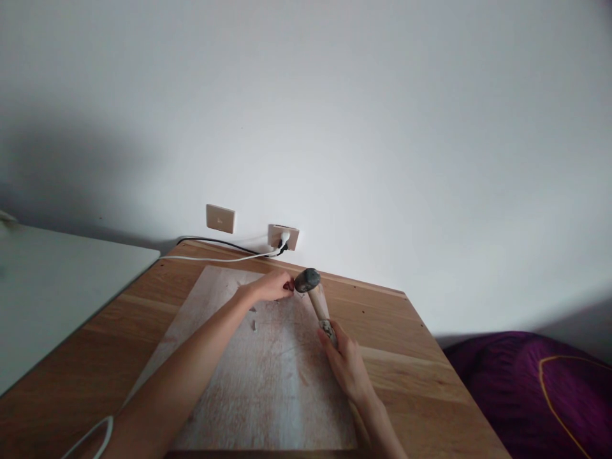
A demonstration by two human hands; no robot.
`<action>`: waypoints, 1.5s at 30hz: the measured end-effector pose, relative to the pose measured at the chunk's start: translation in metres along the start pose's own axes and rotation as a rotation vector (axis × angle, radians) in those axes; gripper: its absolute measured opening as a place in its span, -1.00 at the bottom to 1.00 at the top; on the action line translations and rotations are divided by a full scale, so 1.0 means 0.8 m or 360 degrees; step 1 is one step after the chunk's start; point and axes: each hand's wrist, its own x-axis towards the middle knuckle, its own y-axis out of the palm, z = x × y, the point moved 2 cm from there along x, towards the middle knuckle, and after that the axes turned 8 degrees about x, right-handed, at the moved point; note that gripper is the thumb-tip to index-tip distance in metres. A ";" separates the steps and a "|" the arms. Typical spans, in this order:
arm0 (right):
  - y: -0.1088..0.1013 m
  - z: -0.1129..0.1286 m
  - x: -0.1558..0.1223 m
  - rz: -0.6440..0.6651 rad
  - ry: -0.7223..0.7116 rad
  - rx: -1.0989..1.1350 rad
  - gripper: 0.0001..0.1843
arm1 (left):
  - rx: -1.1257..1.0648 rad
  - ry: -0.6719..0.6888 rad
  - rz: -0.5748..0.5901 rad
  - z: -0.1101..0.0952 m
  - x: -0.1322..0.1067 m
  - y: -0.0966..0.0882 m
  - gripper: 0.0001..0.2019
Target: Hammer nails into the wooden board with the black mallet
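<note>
My right hand [347,363] grips the hammer [318,301] over the pale board [268,382], its head just beside my left hand [275,285] (whether that one's gripping anything, I can't tell).

Bare left forearm [191,370] reaching diagonally forward, left hand [275,285] farther out with fingers curled, right hand [348,363] lower and nearer, fingers wrapped closed, right forearm [381,427] angled inward.
</note>
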 end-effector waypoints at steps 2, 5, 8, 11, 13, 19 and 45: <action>0.000 0.001 0.000 -0.0003 -0.0007 0.0007 -0.48 | 0.0012 -0.0013 0.0031 -0.002 -0.002 -0.003 -0.89; -0.001 0.004 0.000 0.0003 -0.0027 0.0010 -0.45 | 0.0058 -0.0043 0.0043 -0.002 -0.005 -0.008 -0.90; -0.006 0.009 0.002 0.0023 -0.0026 -0.0040 -0.43 | 0.0078 -0.0060 0.0017 0.002 -0.006 -0.010 -0.73; -0.014 0.010 0.005 0.0156 0.0077 -0.0094 -0.44 | 0.0113 -0.0051 0.0037 0.005 -0.005 -0.007 -0.72; -0.019 0.011 0.007 0.0205 0.0170 -0.0071 -0.46 | 0.0143 -0.0085 0.0055 0.006 -0.004 -0.004 -0.77; -0.024 0.019 0.006 0.0063 0.0318 0.0345 -0.44 | 0.0122 -0.0094 -0.0030 0.001 -0.002 0.000 -0.92; 0.005 0.029 0.006 0.0078 0.0256 0.0236 -0.45 | 0.0033 -0.0139 0.0048 -0.001 -0.009 -0.009 -0.71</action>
